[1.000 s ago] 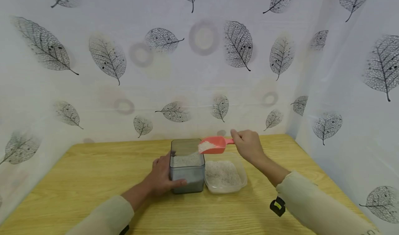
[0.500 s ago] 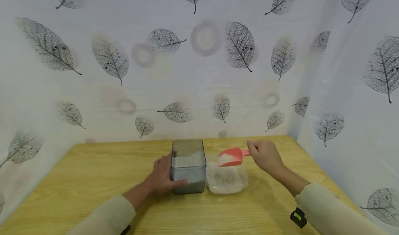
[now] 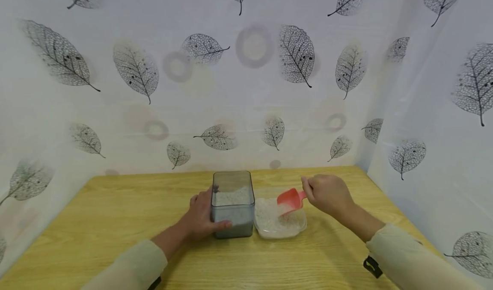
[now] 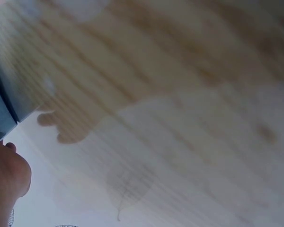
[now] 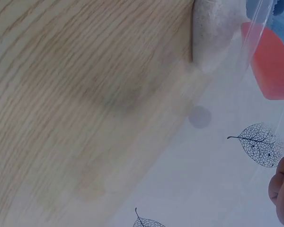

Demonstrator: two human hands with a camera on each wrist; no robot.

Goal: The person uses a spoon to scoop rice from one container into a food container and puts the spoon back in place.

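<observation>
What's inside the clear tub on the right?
White grains fill the tub, and the red scoop, held by the right hand, dips into them. The scoop's front edge is buried, unseen.

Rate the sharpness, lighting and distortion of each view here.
Head view: evenly lit and sharp on the tall container and red scoop, walls bowed by the wide lens. Left wrist view: badly smeared, the wooden table only a blur. Right wrist view: softly blurred, wood grain still readable.
</observation>
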